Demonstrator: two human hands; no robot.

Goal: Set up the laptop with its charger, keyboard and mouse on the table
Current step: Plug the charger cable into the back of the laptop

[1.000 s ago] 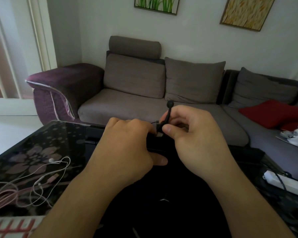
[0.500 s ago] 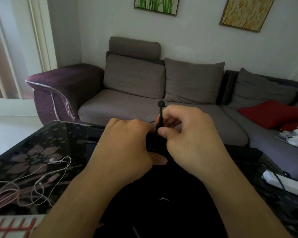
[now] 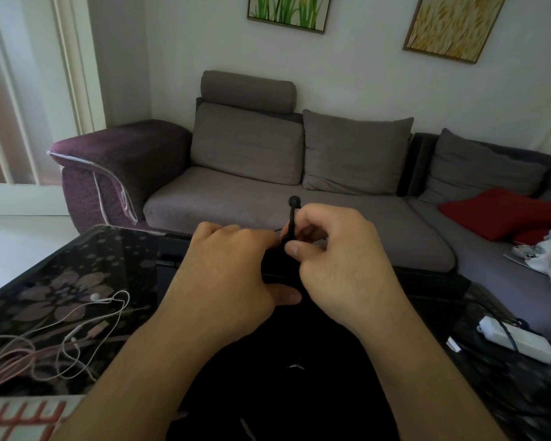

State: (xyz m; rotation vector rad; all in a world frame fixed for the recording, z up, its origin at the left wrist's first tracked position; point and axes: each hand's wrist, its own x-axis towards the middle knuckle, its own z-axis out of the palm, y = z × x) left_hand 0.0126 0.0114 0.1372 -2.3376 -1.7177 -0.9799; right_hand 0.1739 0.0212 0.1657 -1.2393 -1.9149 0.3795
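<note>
Two hands: both work at the top of a black bag lying on the dark flowered table.
Right hand: thumb and forefinger pinch a thin black pull with a round knob, which stands upright above the knuckles.
Left hand: fingers curled down over the bag's top edge, apparently gripping the fabric beside the pull; the fingertips are hidden.
Task gear: no laptop, keyboard or mouse shows; they may be inside the bag, though I cannot tell.
Handling: the pull looks light and thin, easily lost from the pinch; the bag looks soft and likely to sag, so it needs bracing close to the pull.
Nearby: white earphones left, a white power strip right, a grey sofa behind.
</note>
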